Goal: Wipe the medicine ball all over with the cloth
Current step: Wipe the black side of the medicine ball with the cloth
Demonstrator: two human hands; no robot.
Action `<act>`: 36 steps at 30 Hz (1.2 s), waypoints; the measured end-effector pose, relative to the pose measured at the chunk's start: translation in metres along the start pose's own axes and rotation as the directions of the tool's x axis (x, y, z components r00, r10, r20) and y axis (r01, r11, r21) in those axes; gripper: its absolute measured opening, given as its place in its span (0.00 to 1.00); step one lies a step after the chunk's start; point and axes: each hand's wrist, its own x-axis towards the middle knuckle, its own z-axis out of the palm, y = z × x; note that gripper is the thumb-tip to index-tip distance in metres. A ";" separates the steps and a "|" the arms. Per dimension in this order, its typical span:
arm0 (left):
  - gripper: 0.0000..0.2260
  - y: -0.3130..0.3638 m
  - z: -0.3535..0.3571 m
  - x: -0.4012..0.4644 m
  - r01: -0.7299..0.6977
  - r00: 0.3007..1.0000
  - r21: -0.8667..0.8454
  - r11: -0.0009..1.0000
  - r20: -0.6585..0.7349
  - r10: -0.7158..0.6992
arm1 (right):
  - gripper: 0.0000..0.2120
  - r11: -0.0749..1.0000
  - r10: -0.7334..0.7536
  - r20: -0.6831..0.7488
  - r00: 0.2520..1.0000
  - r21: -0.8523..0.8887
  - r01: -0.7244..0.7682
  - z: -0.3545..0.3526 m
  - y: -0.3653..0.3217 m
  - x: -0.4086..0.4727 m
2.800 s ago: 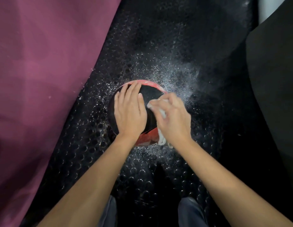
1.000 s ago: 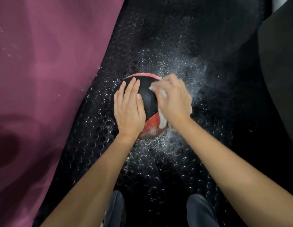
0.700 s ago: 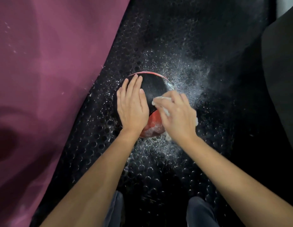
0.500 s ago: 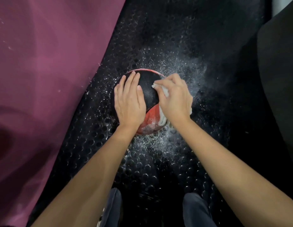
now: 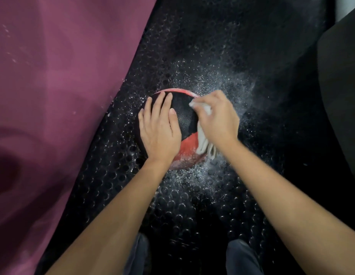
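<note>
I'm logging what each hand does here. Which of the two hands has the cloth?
The right hand: it grips the white cloth against the medicine ball. The left hand lies flat on the ball, holding nothing.

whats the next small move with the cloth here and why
Probably drag the cloth down onto the red panel nearest the person, which shows white powder. The right hand grips the cloth on the medicine ball, while the left hand rests flat on it, steadying it.
</note>
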 end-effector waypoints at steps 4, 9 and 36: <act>0.23 0.003 0.003 0.000 0.004 1.000 0.009 1.000 -0.009 -0.004 | 0.06 0.998 0.063 0.039 0.997 -0.026 -0.062 -0.003 -0.001 0.010; 0.23 0.001 0.001 -0.006 -0.033 0.999 0.028 0.999 -0.010 0.033 | 0.06 0.999 0.038 0.044 0.998 -0.004 -0.038 -0.004 0.001 -0.002; 0.21 -0.005 -0.001 -0.007 -0.106 0.994 -0.024 0.994 0.014 0.107 | 0.07 0.994 0.087 0.059 0.994 -0.072 -0.083 -0.009 0.007 0.009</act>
